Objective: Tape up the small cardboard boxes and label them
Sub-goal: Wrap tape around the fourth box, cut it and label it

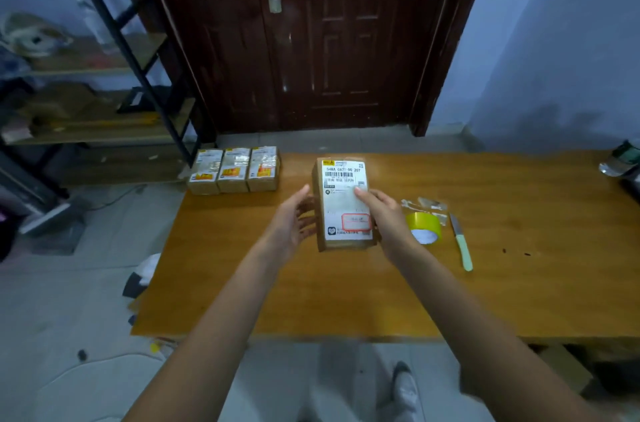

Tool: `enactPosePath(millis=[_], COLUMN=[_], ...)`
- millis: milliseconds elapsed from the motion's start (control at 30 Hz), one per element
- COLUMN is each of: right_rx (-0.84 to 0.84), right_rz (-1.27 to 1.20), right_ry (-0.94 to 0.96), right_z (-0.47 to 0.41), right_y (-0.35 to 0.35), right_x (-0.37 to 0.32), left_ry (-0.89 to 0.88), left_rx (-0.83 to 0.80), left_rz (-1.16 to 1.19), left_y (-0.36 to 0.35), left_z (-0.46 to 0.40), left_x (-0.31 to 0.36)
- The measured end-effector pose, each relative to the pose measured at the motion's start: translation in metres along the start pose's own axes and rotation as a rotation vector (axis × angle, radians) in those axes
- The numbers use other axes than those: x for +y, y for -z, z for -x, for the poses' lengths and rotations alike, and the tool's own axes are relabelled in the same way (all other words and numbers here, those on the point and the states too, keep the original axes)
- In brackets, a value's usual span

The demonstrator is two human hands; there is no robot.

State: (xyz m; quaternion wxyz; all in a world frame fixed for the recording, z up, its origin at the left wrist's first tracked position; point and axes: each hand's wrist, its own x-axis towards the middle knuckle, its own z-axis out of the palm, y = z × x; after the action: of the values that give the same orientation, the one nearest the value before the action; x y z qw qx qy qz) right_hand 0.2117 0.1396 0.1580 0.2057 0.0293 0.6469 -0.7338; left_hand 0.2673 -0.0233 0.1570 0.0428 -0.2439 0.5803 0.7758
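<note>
Cardboard box (341,203) with a white shipping label (346,200) on top sits between both hands above the wooden table (311,300); whether it touches the tabletop is unclear. Small print on the label is blurred. Left hand (294,217) cups the box's left side, its fingertips hidden behind it. Right hand (381,214) grips the right edge, thumb pressed on the label. Three labelled boxes (233,169) stand in a row at the table's far left corner. Tape roll (424,227) and knife (461,241) lie to the right.
</note>
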Motion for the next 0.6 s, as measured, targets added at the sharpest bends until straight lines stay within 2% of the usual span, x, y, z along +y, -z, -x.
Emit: enactPosePath(millis=[100, 267, 600], right_rx=[0.023, 0.009, -0.002], right_rz=[0.013, 0.025, 0.048], right_ry=[-0.024, -0.054, -0.056], right_z=[0.001, -0.004, -0.069], right_y=[-0.019, -0.031, -0.05], right_x=[-0.006, -0.015, -0.013], left_ry=[-0.036, -0.077, -0.05], left_rx=[-0.052, 0.042, 0.077], left_rz=[-0.123, -0.115, -0.098], left_y=[0.022, 0.037, 0.054], left_z=[0.001, -0.007, -0.063], left_x=[0.01, 0.018, 0.036])
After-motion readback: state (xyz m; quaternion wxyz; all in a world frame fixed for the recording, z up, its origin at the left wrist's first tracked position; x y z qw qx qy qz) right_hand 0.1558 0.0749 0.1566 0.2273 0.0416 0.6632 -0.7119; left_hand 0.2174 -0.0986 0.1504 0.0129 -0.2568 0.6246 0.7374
